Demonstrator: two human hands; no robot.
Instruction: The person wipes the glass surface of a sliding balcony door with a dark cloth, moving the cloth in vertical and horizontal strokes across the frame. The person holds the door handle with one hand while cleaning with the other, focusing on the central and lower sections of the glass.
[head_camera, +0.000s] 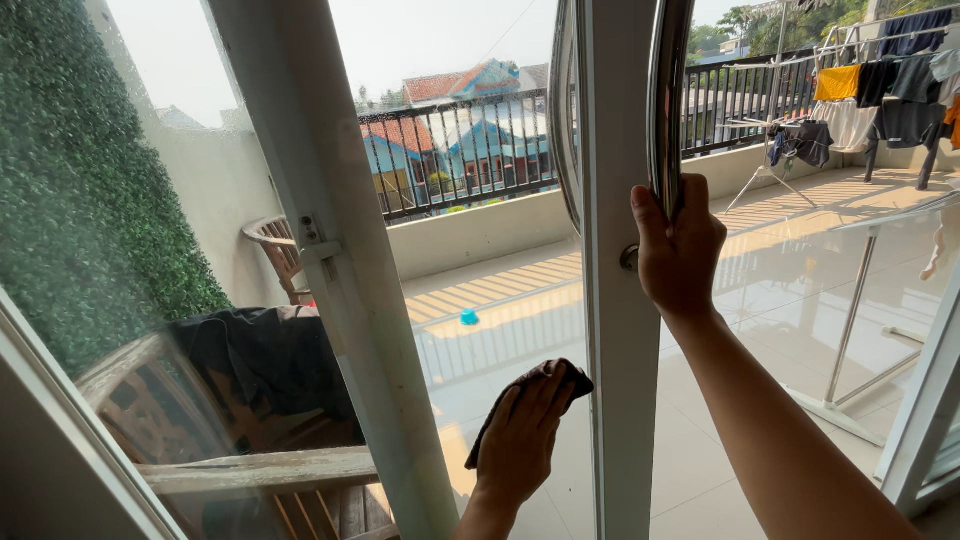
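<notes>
Gripping the chrome door handle (668, 100), the right hand (678, 250) wraps its grip closed around the bar on the white door frame (615, 330). Left of that frame, the left hand (520, 440) presses a dark cloth (560, 378) flat against the glass pane (490, 280), fingers spread over it. Beyond the frame, a laundry rack (880, 90) stands on the tiled balcony.
</notes>
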